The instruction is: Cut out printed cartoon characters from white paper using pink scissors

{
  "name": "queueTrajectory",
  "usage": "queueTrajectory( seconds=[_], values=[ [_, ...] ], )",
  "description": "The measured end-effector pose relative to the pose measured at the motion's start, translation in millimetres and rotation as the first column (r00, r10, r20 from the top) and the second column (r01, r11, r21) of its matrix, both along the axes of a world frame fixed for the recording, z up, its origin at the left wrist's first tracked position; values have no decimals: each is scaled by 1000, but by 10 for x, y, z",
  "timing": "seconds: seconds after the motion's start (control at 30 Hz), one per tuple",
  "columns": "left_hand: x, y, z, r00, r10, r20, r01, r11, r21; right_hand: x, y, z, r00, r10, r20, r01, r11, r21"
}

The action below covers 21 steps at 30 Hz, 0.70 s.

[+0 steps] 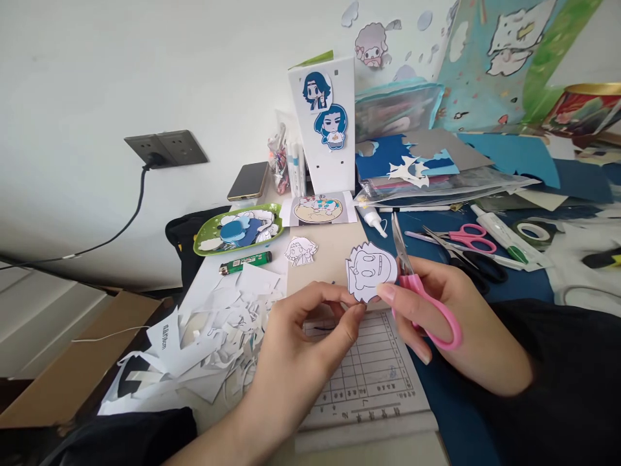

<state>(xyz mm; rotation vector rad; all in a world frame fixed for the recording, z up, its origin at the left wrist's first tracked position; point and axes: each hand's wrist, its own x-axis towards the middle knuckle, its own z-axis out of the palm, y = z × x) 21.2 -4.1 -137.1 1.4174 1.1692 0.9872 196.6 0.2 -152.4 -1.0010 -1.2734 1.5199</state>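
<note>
Between thumb and fingers, my left hand [310,336] pinches the lower edge of a paper cutout [371,270], a line-drawn cartoon head lying sideways. Pink-handled scissors [411,285] are in my right hand [446,310], blades pointing up and away beside the cutout's right edge. My right thumb reaches over to the cutout's lower right. Beyond my left hand, a smaller cutout of a cartoon figure [301,250] lies on the beige surface. A printed form with a grid [371,369] is under my hands.
Paper scraps [228,336] heap at the left, near a green lighter [245,263]. Behind them sits a green tray [204,239] of cutouts. A white board [330,168] stands at the back. More scissors [473,239], a glue bottle [372,219] and tape [532,231] lie right.
</note>
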Motion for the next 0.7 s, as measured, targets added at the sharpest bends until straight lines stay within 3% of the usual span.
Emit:
queueTrajectory(
  seconds=[0.17, 0.7],
  values=[
    [-16, -8, -5, 992, 34, 119, -20, 993, -117, 0, -2, -11, 1000, 27, -4, -27, 999, -22],
    [6, -30, 26, 979, 79, 188, -42, 980, -194, -35, -6, -3, 1000, 10, -25, -11, 998, -61]
  ],
)
